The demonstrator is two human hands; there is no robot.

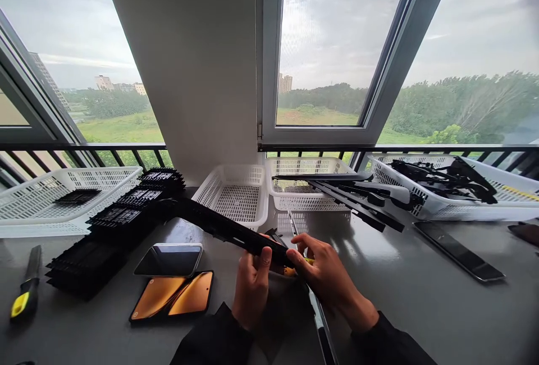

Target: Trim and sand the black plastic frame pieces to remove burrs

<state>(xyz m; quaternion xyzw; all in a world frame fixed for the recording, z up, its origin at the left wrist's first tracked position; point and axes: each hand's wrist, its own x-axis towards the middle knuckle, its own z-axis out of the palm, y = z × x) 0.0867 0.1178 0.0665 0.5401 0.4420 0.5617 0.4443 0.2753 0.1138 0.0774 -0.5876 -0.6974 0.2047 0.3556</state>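
A long black plastic trim piece (229, 230) slants across the middle, its far end curving over the black stacks on the left. My left hand (252, 286) grips it from below, thumb on top. My right hand (326, 272) is closed on its near end, thumb and fingers pinching there. Small yellow-orange parts (289, 270) show between my hands; what they belong to is mostly hidden. Beneath my right hand, a long thin strip (318, 320), silver and black, runs from the baskets toward me. I cannot tell whether that hand touches it.
Stacked black plastic grids (96, 252) stand left, beside two phones (168, 259) and a yellow-black utility knife (27, 292). White baskets (263, 208) line the window; black trim strips (357, 191) overhang one, and another holds black parts (442, 179). A dark phone-like slab (458, 252) lies right.
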